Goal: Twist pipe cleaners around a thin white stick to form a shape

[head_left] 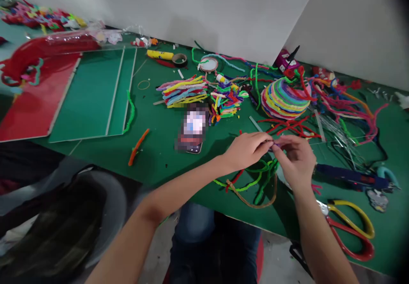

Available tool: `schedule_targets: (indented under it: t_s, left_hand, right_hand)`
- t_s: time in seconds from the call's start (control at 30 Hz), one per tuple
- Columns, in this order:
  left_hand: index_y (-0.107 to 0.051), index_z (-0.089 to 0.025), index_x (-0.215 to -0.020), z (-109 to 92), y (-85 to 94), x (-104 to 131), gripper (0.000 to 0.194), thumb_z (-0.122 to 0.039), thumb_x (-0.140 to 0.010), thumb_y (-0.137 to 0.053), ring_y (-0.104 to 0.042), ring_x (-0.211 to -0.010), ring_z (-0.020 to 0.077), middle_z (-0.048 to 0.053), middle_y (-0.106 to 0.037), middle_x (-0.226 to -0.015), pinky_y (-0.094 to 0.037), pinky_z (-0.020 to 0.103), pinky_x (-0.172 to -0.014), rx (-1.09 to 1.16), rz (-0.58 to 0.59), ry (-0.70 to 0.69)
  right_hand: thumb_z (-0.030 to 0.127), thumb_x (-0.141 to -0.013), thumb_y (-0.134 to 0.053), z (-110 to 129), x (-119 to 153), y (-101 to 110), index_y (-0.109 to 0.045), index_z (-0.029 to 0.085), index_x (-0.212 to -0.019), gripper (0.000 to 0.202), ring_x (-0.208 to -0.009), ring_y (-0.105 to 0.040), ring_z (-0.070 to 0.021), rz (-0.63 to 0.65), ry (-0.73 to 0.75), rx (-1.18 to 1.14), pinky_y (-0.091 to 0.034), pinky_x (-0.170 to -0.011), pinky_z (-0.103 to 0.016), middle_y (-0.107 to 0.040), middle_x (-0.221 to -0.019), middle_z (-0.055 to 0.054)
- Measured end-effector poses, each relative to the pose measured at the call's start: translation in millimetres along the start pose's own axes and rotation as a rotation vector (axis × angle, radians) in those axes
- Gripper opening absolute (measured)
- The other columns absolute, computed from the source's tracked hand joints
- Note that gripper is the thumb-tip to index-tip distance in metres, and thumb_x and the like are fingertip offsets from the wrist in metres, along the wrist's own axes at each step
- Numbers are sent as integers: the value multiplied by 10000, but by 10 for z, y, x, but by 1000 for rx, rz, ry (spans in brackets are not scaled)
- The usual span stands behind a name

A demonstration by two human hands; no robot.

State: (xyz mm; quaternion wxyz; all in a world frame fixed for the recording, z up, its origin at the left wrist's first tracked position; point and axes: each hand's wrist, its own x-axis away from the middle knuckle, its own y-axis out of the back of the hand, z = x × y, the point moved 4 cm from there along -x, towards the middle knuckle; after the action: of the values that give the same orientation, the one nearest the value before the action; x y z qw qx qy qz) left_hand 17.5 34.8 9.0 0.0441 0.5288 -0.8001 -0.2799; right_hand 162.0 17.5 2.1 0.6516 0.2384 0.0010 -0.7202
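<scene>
Both hands meet above the right middle of the green table (156, 124), fingertips nearly touching. My left hand (247, 149) is closed in a pinch on a small purple pipe cleaner (274, 146), mostly covered by the fingers. From the other side my right hand (297, 158) pinches the same purple piece between thumb and forefinger. Just below the hands lie loose green pipe cleaners (266, 184) and a brown one (257, 206) bent in a curve. Red pipe cleaners (290, 126) are spread behind the fingers.
A phone (193, 128) lies left of my hands. Behind it are bundles of cut pipe cleaners (185, 91) and a striped coil (284, 98). Scissors (351, 228) with red and yellow handles and a dark blue tool (348, 176) lie right. An orange pipe cleaner (138, 147) lies left.
</scene>
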Motion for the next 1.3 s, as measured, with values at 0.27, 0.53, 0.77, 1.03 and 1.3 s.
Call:
schedule_targets:
  t_s: [0.27,0.53,0.77,1.03,1.3]
  left_hand:
    - [-577,-159,-914,130,-39,81,151,-277,-870,-495,-622,-761,115,28,-665,-843,-480,221,-697,375,36,123]
    - [-552,-166,-873,177,-112,89,180,-333,-873,-488,-587,-705,96,11,-625,-801,-461,218,-665,498,46,176]
    - [-561,-158,-861,158,-99,74,165,-316,-852,-517,-544,-696,89,3,-603,-773,-445,217,-674,476,39,126]
    - [-571,-154,-902,200,-179,83,164,-300,-843,-527,-588,-765,114,23,-635,-832,-470,237,-699,509,59,147]
    - [-558,-143,-869,246,-219,70,146,-282,-822,-559,-580,-747,107,14,-615,-799,-477,229,-682,619,74,182]
  right_hand:
    - [219,-751,-685,-23,79,-49,-624,212,-906,166,-686,-626,-120,-77,-9,56,-529,-630,-263,-645,-789,-2]
    - [250,-746,-690,-73,94,-43,-626,207,-863,140,-655,-626,-122,-122,-38,31,-521,-592,-259,-653,-760,-2]
    - [253,-749,-687,-80,96,-41,-631,208,-859,132,-663,-623,-121,-126,-18,13,-518,-604,-260,-653,-767,-1]
    - [267,-743,-689,-95,90,-48,-627,210,-848,134,-658,-619,-128,-120,-27,1,-517,-603,-271,-646,-764,-3]
    - [263,-752,-681,-60,96,-53,-620,204,-854,133,-664,-621,-124,-100,-14,-7,-527,-610,-264,-641,-769,-3]
